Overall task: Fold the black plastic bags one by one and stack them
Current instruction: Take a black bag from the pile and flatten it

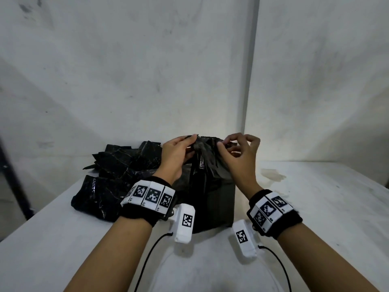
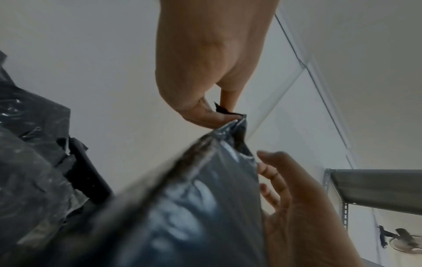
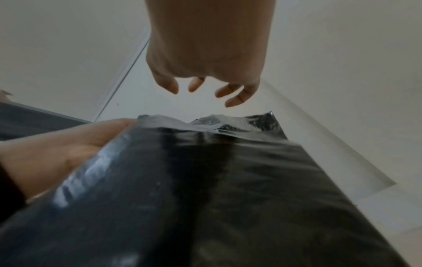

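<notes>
A black plastic bag (image 1: 202,163) hangs bunched above the white table (image 1: 315,207). My left hand (image 1: 190,140) pinches its top edge between thumb and finger, which the left wrist view shows as my left hand (image 2: 228,115) on the bag (image 2: 194,198). My right hand (image 1: 227,144) hovers at the same edge with loosely curled fingers. In the right wrist view the right hand (image 3: 205,88) holds nothing, a gap above the bag (image 3: 217,171). A flat black rectangle (image 1: 219,207) lies on the table under the hanging bag. A pile of crumpled black bags (image 1: 117,171) sits to the left.
White walls meet in a corner right behind the table. A brownish stain (image 1: 271,173) marks the tabletop on the right. A dark pole (image 1: 14,182) stands beside the table's left edge. A grey metal shelf (image 2: 376,184) and a fan (image 2: 406,242) show in the left wrist view.
</notes>
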`<state>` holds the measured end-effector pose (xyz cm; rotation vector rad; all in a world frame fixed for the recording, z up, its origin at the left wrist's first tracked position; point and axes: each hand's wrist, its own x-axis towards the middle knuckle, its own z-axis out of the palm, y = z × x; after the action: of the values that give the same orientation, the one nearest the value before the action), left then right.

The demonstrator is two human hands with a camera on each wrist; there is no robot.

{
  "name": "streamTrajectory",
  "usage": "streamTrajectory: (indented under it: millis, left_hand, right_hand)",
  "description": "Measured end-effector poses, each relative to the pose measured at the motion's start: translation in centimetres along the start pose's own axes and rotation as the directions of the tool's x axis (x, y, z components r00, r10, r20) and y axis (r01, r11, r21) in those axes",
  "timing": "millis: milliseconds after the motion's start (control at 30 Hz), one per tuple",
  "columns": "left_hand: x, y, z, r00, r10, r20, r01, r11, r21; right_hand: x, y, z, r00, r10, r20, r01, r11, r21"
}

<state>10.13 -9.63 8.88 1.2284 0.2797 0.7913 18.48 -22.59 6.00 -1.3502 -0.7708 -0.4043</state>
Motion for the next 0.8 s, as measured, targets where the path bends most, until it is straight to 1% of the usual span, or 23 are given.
streamTrajectory:
  millis: [33, 67, 133, 167, 200, 233, 300, 333, 367, 400, 433, 467, 500, 533, 567, 600, 667, 700, 733, 800]
  left_hand:
    - [-0.2, 0.3, 0.3, 1.000, -0.003, 0.005, 0.003, 1.000, -0.011]
    - [-0.4, 0.6, 0.6, 1.000, -0.002, 0.014, 0.002, 1.000, -0.018]
    - [-0.7, 1.1, 1.0, 0.999, 0.002, 0.038, -0.001, 1.000, -0.018]
    - [-0.8, 1.4, 1.1, 0.999, 0.013, 0.052, -0.013, 1.000, -0.010]
    - [-0.9, 1.6, 1.2, 0.998, 0.024, 0.066, -0.024, 1.000, 0.003]
    - [-1.1, 1.9, 1.4, 0.996, 0.031, 0.084, -0.032, 0.999, 0.009]
    - [-1.4, 2.2, 1.4, 0.991, 0.068, 0.117, -0.071, 0.997, 0.017]
    - [-1.4, 2.2, 1.3, 0.990, 0.106, 0.093, -0.110, 0.993, 0.044]
    - [-1.2, 2.0, 1.0, 0.988, 0.147, 0.043, -0.151, 0.982, 0.114]
    - [-0.8, 1.7, 0.6, 0.984, 0.177, -0.017, -0.169, 0.961, 0.217]
    - [-0.4, 1.4, 0.0, 0.981, 0.178, -0.073, -0.145, 0.933, 0.331]
    - [-0.3, 1.1, -0.5, 0.987, 0.124, -0.104, -0.073, 0.914, 0.399]
    - [-0.2, 0.7, -0.9, 0.993, 0.032, -0.113, 0.016, 0.916, 0.401]
    - [-0.1, 0.4, -1.4, 0.993, -0.053, -0.105, 0.088, 0.927, 0.366]
    - [0.0, 0.0, -1.9, 0.990, -0.108, -0.088, 0.131, 0.941, 0.312]
    - [0.0, -0.2, -2.2, 0.987, -0.144, -0.067, 0.157, 0.952, 0.262]
    - [-0.2, -1.0, -2.9, 0.979, -0.199, -0.050, 0.205, 0.952, 0.226]
    - [-0.1, -1.4, -3.2, 0.970, -0.241, -0.041, 0.244, 0.946, 0.213]
    - [-0.1, -1.8, -3.5, 0.967, -0.255, -0.030, 0.256, 0.947, 0.195]
    - [-0.4, -2.1, -3.8, 0.968, -0.251, -0.028, 0.251, 0.944, 0.216]
  right_hand:
    - [0.0, -0.1, 0.1, 0.998, -0.037, 0.046, 0.038, 0.999, -0.025]
    - [0.0, -0.3, 0.1, 0.991, -0.062, 0.121, 0.066, 0.997, -0.036]
    - [-0.3, -0.9, 0.1, 0.952, -0.043, 0.303, 0.042, 0.999, 0.008]
    - [-0.4, -0.9, 0.0, 0.931, -0.026, 0.364, 0.020, 1.000, 0.022]
    - [-0.5, -0.9, 0.0, 0.921, -0.010, 0.389, 0.004, 1.000, 0.017]
    - [-0.5, -0.9, -0.1, 0.922, 0.005, 0.386, -0.009, 1.000, 0.008]
    - [-0.2, -0.8, 0.0, 0.939, 0.036, 0.342, -0.044, 0.999, 0.016]
    - [0.1, -0.6, 0.0, 0.950, 0.049, 0.308, -0.062, 0.998, 0.033]
    - [0.4, -0.4, -0.2, 0.960, 0.067, 0.270, -0.088, 0.994, 0.063]
    - [0.7, -0.3, -0.4, 0.965, 0.101, 0.243, -0.131, 0.985, 0.112]
    - [1.0, -0.2, -0.6, 0.962, 0.146, 0.232, -0.192, 0.963, 0.192]
    - [1.2, -0.2, -0.8, 0.951, 0.198, 0.239, -0.262, 0.924, 0.277]
    - [1.3, -0.3, -1.0, 0.935, 0.249, 0.254, -0.328, 0.877, 0.350]
    - [1.4, -0.3, -1.0, 0.914, 0.298, 0.274, -0.390, 0.829, 0.400]
    - [1.5, -0.1, -1.1, 0.889, 0.348, 0.299, -0.452, 0.775, 0.441]
    - [1.5, 0.0, -1.1, 0.860, 0.393, 0.325, -0.508, 0.722, 0.470]
    - [1.3, 0.9, -1.0, 0.805, 0.473, 0.358, -0.593, 0.638, 0.491]
    - [1.2, 1.4, -1.0, 0.782, 0.509, 0.359, -0.623, 0.613, 0.486]
    - [1.0, 1.8, -1.0, 0.763, 0.542, 0.353, -0.645, 0.601, 0.471]
    - [0.6, 2.5, -1.3, 0.716, 0.612, 0.337, -0.696, 0.581, 0.422]
